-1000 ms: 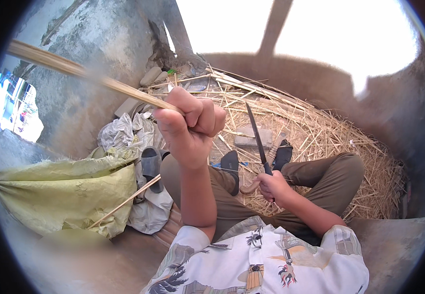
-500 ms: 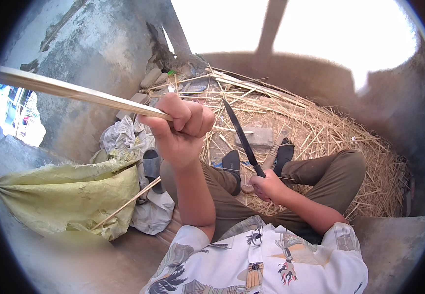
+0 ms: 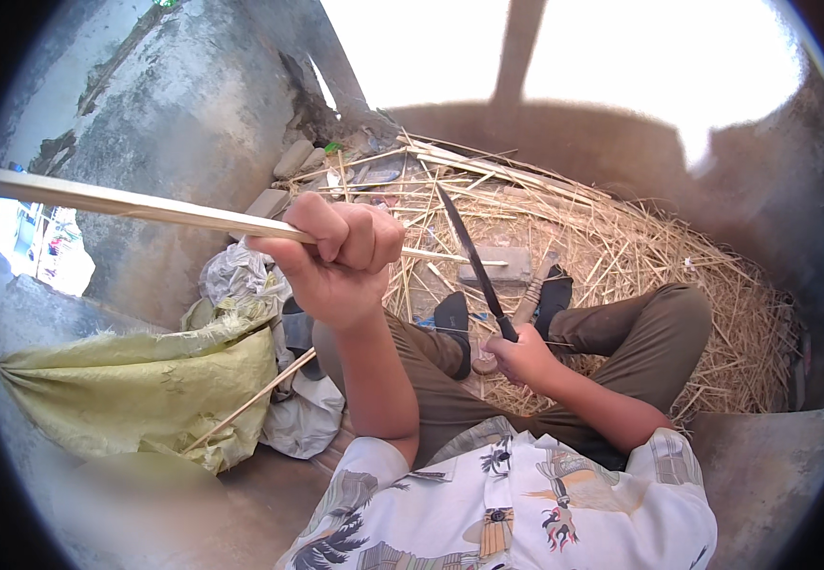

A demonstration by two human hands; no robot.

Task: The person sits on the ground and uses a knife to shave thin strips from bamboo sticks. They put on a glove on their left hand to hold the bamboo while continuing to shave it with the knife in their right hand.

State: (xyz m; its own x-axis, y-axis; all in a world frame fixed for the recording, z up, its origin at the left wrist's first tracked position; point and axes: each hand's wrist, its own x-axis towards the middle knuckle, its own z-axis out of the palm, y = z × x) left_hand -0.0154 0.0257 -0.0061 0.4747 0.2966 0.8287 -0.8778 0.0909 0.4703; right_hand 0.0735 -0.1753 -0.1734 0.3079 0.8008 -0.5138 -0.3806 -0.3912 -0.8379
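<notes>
Raised over my left knee, my left hand [image 3: 340, 247] is closed round a long pale split-wood strip [image 3: 160, 207]. The strip runs out to the far left, and a short end of it shows on the right of the fist. My right hand [image 3: 523, 356] grips a knife [image 3: 473, 255] with a long dark blade, low between my knees. The blade points up and away, clear of the strip's body. A wooden-handled tool [image 3: 529, 302] lies by my right foot, its head hard to make out. Close by is a grey brick-like block [image 3: 497, 266].
Shavings and thin strips [image 3: 640, 256] cover the floor ahead and to the right. A yellow-green woven sack [image 3: 136, 385] lies at the left, with a thin stick [image 3: 250, 401] across it. Concrete walls [image 3: 203, 123] stand close around; stones [image 3: 293, 159] sit in the far corner.
My left hand has come slightly down and left with the strip, which now lies closer to level. The strip's right end now shows past the fist. The knife has hardly moved.
</notes>
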